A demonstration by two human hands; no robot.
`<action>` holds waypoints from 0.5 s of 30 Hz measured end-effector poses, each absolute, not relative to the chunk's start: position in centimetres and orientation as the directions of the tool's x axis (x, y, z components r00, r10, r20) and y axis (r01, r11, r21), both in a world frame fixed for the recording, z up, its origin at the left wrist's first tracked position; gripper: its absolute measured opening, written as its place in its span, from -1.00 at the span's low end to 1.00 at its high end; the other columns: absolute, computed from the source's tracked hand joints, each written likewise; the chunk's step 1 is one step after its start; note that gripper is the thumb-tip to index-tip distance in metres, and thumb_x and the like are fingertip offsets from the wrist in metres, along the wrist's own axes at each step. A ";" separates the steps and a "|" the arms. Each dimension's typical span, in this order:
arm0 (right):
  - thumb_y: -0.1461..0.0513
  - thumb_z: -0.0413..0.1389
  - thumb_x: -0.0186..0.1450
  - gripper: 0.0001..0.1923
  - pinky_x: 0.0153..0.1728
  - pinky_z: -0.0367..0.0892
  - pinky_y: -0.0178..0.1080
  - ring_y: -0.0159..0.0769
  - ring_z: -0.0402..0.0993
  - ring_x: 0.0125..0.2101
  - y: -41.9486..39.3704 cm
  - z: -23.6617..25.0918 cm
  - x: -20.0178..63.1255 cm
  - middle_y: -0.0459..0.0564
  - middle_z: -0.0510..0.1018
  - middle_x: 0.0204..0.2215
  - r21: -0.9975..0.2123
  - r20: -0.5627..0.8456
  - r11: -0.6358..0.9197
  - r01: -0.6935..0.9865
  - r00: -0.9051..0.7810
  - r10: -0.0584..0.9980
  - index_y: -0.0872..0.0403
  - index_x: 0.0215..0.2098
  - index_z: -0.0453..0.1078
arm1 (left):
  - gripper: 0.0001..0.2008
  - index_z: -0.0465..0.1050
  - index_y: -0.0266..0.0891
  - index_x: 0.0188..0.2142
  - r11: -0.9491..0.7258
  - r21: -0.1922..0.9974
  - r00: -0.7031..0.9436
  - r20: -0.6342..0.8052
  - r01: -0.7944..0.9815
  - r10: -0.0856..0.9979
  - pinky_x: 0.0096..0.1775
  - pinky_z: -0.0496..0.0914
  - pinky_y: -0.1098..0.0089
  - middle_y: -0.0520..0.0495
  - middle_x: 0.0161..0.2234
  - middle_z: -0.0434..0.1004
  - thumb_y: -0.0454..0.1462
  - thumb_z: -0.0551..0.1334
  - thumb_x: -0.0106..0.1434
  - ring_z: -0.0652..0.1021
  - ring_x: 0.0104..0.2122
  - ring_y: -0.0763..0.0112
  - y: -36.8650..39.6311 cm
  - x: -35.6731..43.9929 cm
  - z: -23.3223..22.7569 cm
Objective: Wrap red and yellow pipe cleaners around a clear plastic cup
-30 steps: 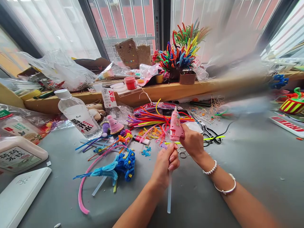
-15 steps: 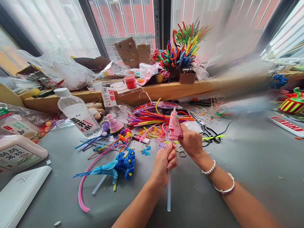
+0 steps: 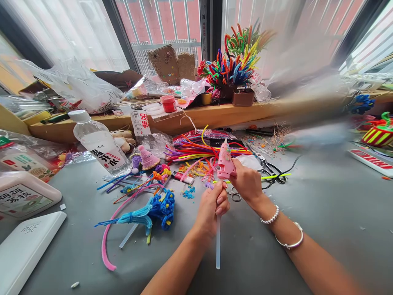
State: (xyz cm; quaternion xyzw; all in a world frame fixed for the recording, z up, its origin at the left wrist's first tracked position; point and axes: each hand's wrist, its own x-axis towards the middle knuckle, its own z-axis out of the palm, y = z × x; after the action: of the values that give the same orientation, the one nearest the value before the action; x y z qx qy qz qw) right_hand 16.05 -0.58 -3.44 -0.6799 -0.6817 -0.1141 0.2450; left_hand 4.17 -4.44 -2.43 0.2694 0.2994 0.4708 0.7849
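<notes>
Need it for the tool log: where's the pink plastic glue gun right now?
Head view, centre: the pink plastic glue gun is gripped in the right hand, nozzle up, in front of the coloured pipe cleaners; the left hand pinches the clear glue stick below it.

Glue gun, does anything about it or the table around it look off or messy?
The glue gun in the right hand looks normal, with the left hand on the glue stick at its back. The table is messy: pipe cleaners lie strewn about, with small scraps scattered nearby.
</notes>
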 end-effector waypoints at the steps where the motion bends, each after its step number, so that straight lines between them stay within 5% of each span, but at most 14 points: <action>1: 0.19 -0.04 0.18 -0.77 -0.61 -0.17 -0.33 -0.39 0.25 -0.67 -0.6 -3.5 16.0 -0.07 0.43 -0.67 -0.180 0.489 0.050 0.982 0.046 0.871 0.11 -0.27 0.35 | -0.78 0.26 -0.32 -0.46 0.407 0.709 0.375 -0.213 -0.576 0.902 -0.69 -0.11 0.59 0.26 -0.75 0.02 -0.18 0.19 0.10 0.00 -0.82 0.79 -4.4 4.2 -2.4; 11: 0.19 0.04 0.09 -0.67 -0.59 0.06 -0.33 -0.28 0.37 -0.62 -0.1 -3.8 16.5 -0.01 0.51 -0.54 -0.412 0.572 0.120 0.903 0.153 0.806 0.18 -0.19 0.26 | -0.77 0.28 -0.32 -0.43 0.366 0.743 0.369 -0.172 -0.561 0.913 -0.69 -0.08 0.58 0.24 -0.75 0.04 -0.16 0.17 0.13 0.01 -0.81 0.77 -4.5 4.5 -2.2; 15: 0.24 0.03 0.09 -0.79 -0.57 0.12 -0.32 -0.28 0.37 -0.56 -0.2 -3.3 16.8 -0.04 0.46 -0.54 -0.363 0.604 0.159 0.918 0.102 0.790 0.13 -0.29 0.32 | -0.75 0.28 -0.31 -0.43 0.362 0.752 0.368 -0.171 -0.551 0.914 -0.68 -0.06 0.59 0.24 -0.74 0.05 -0.13 0.17 0.12 0.02 -0.81 0.77 -4.5 4.6 -2.4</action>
State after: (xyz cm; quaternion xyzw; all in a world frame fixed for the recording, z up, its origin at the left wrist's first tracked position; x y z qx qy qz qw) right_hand 16.78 -0.23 -3.33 -0.6428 -0.6645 -0.0862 0.3712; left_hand 4.56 -4.49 -2.39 0.3036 0.2991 0.4760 0.7693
